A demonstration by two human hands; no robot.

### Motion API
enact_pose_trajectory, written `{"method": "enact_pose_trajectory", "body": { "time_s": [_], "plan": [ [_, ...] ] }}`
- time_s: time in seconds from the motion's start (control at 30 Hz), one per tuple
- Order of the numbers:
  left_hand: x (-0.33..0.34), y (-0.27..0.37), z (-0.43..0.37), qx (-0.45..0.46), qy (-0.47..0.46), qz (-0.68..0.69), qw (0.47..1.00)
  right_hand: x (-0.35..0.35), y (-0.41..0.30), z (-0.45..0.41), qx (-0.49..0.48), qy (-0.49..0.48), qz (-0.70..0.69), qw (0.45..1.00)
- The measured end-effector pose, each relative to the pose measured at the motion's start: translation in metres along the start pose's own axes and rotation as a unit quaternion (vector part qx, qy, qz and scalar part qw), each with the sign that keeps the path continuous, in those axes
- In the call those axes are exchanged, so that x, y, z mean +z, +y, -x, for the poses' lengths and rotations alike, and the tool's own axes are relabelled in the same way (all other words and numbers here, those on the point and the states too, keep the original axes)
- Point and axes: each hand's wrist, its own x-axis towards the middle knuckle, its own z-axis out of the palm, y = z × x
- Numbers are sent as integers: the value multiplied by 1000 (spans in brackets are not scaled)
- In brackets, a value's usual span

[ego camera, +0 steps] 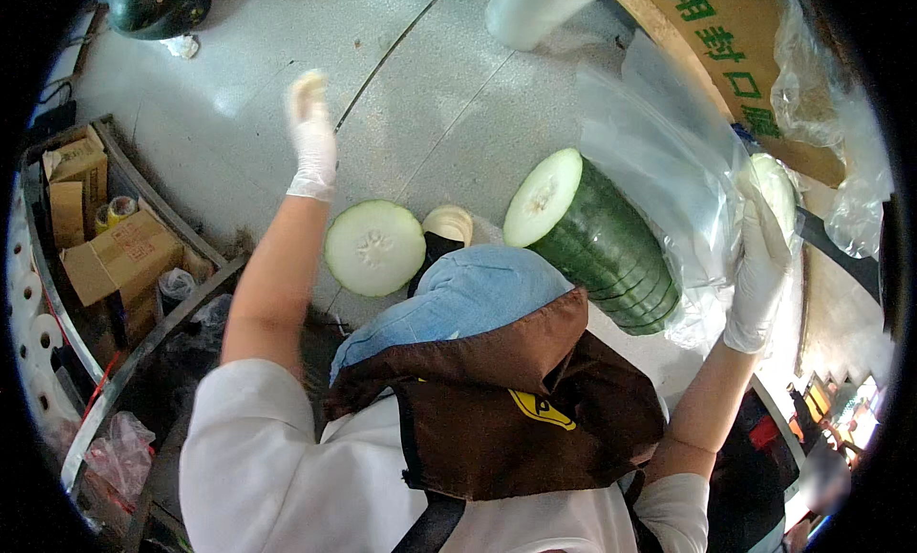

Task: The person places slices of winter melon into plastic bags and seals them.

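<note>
My left hand [313, 134], in a white glove, is raised over the grey speckled surface [251, 116]. Motion blur hides whether its pale fingertips grip anything. At the right, my gloved right hand [759, 277] holds a pale green-rimmed slice of melon [775, 188], partly covered by clear plastic. A large dark-green winter melon [598, 245] lies between my hands, its white cut face turned up and left. Parallel cuts cross its lower end. Nearer my left forearm is a round, white-fleshed melon piece [375, 248]. Clear plastic film [666, 137] spreads between the winter melon and my right hand.
Dark-green melons [157, 8] sit at top left. A whitish plastic roll [541, 12] stands at the top, near a cardboard box [723, 44] bearing green writing. Left, a metal-edged compartment holds cartons [122, 259] and tape rolls [118, 210]. A cream round-ended object [450, 223] is partly hidden by my apron.
</note>
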Motion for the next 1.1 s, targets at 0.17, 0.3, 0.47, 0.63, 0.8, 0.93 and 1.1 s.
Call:
{"method": "enact_pose_trajectory", "body": {
  "time_s": [0.17,0.3,0.47,0.63,0.8,0.93,1.1],
  "plan": [
    [29,26,19,70,-365,-454,810,-3,18,-22,-119,51,-89,988],
    [96,56,92,24,-513,-169,842,20,10,-24,-67,120,-188,972],
    [179,92,145,-524,-720,137,434,22,38,-26,-264,245,249,899],
    [231,92,161,-502,-527,226,648,49,32,-1,-26,230,-271,935],
    [215,83,136,-376,-488,213,759,36,78,8,183,149,-350,906],
    [199,94,142,-190,-513,26,837,62,20,23,-45,159,13,986],
    [192,102,141,-144,-524,72,836,85,43,-9,89,-169,-270,944]
  ]
}}
